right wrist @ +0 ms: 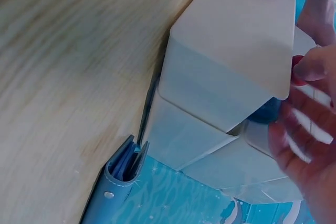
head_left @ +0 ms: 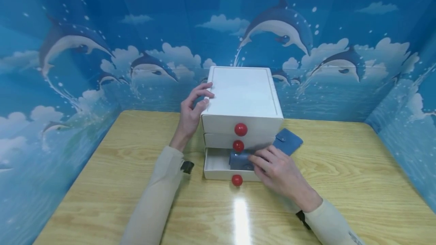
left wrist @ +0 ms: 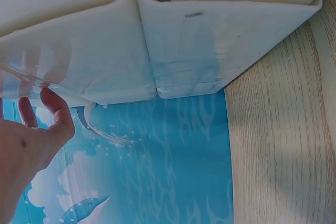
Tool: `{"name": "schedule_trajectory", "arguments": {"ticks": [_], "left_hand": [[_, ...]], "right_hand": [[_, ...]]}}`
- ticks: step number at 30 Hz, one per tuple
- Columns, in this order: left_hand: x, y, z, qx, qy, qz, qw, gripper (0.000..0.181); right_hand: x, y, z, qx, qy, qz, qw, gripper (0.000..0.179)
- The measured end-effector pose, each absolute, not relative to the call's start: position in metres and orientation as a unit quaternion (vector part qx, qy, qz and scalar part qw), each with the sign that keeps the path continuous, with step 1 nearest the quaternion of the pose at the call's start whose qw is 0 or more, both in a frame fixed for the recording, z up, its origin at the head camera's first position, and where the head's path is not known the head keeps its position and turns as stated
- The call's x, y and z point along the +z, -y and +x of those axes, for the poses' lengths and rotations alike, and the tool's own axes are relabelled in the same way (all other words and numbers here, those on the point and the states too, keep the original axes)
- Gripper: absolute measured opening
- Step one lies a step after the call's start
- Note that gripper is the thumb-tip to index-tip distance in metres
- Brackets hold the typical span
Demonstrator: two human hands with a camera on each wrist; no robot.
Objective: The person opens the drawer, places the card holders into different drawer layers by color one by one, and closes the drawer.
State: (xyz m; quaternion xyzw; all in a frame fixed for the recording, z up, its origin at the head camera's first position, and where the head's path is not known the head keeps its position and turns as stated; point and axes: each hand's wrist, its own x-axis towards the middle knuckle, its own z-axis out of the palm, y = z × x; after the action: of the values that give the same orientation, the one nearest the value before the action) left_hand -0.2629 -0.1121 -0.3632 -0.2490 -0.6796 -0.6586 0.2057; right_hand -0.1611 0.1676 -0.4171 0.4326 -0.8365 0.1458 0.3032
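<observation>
A small white drawer cabinet [head_left: 243, 93] with red ball knobs stands on the table, its bottom drawer [head_left: 215, 160] pulled out. Inside that drawer lies a blue wallet [head_left: 238, 160], partly covered by my right hand [head_left: 277, 169]. The fingertips [right wrist: 286, 111] of that hand are right at the wallet, thumb apart near a red knob [right wrist: 297, 70]. My left hand [head_left: 192, 112] rests its fingers on the top left edge of the cabinet; the left wrist view shows those fingertips against its white side. A second blue wallet [head_left: 288, 141] with a snap button lies beside the cabinet on the right.
The wood-grain table [head_left: 340, 184] carries the cabinet near its back edge. Blue dolphin-print sheeting [head_left: 163, 29] rises behind and at both sides. Above the open drawer, the two upper drawers [head_left: 218, 124] are pushed in.
</observation>
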Motion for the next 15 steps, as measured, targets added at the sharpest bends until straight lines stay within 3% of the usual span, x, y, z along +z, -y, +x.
{"name": "schedule_trajectory", "arguments": {"ticks": [7,15], "left_hand": [[-0.364,0.112,-0.263,-0.656,0.684,-0.244,0.205,0.026],[-0.363,0.111,-0.263,-0.656,0.684,-0.243,0.207,0.028]], "right_hand": [[-0.416,-0.169,-0.152,0.165,0.823,0.472,0.27,0.028],[-0.417,-0.167,-0.147,0.163,0.82,0.48,0.268,0.019]]}}
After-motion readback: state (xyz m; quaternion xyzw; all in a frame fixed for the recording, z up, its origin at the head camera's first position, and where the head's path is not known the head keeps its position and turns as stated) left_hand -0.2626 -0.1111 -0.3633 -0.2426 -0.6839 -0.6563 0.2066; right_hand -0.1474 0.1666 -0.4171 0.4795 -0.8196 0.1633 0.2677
